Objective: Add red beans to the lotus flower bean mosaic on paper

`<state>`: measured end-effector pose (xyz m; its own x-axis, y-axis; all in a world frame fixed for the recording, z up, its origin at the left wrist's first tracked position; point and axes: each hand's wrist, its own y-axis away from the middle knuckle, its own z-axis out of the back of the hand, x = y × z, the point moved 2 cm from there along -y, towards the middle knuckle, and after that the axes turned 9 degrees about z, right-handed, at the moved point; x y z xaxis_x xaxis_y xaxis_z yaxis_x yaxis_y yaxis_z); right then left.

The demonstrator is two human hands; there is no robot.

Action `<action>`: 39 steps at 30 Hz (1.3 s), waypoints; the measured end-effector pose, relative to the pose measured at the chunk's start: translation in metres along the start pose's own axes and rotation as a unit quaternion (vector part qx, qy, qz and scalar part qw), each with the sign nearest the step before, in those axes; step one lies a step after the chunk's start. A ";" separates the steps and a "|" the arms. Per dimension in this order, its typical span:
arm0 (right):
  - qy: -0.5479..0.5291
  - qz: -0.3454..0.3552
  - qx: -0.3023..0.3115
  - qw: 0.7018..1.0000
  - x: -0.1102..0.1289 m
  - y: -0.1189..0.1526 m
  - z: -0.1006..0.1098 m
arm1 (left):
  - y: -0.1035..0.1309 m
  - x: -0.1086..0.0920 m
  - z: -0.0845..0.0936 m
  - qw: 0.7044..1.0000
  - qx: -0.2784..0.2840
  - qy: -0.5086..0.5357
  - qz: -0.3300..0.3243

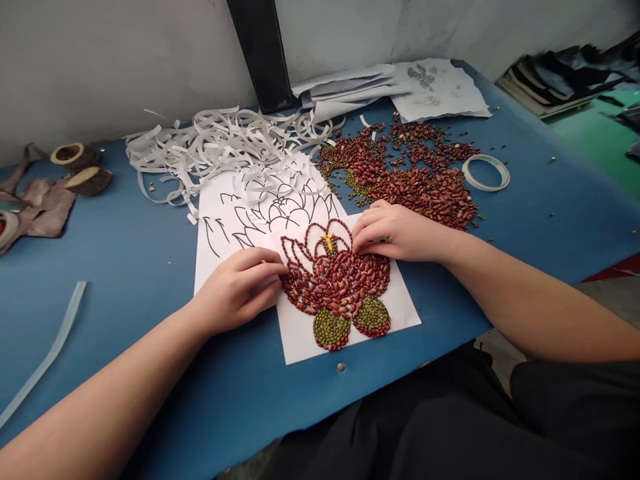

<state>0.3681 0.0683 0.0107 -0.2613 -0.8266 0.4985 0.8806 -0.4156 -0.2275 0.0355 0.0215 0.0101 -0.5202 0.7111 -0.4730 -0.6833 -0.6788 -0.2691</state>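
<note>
Flower mosaic of dark-red and green beans (340,283) lies on white paper sheet (296,341) upon the blue worktop (235,387). Lower petals (345,280) and green rounds (332,328) are filled; upper petals (339,236) are only outlined. Left hand (245,287) and right hand (395,230) are at its edges; what each grip holds, I cannot tell.

From here I'm not making out whether the right hand (397,232) is pinching anything — its curled fingers (371,235) are hiding the spot. Paper strips (215,141) are covering the line drawing's (286,217) top. The left edge is cutting off a pale strip (54,353); the dark stack (555,77) is blurring at right.
</note>
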 end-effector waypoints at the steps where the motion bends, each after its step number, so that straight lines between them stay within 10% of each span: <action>1: 0.000 -0.002 0.001 1.000 0.000 0.000 0.000 | 0.000 0.000 0.000 1.000 0.002 0.001 0.001; 39: 0.096 0.027 -0.028 0.995 0.015 0.006 0.011 | 0.000 -0.001 0.000 1.000 -0.004 -0.004 -0.007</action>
<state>0.3735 0.0582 0.0259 -0.2889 -0.9036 0.3163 0.8739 -0.3838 -0.2982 0.0360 0.0214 0.0105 -0.5146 0.7224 -0.4618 -0.6868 -0.6698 -0.2824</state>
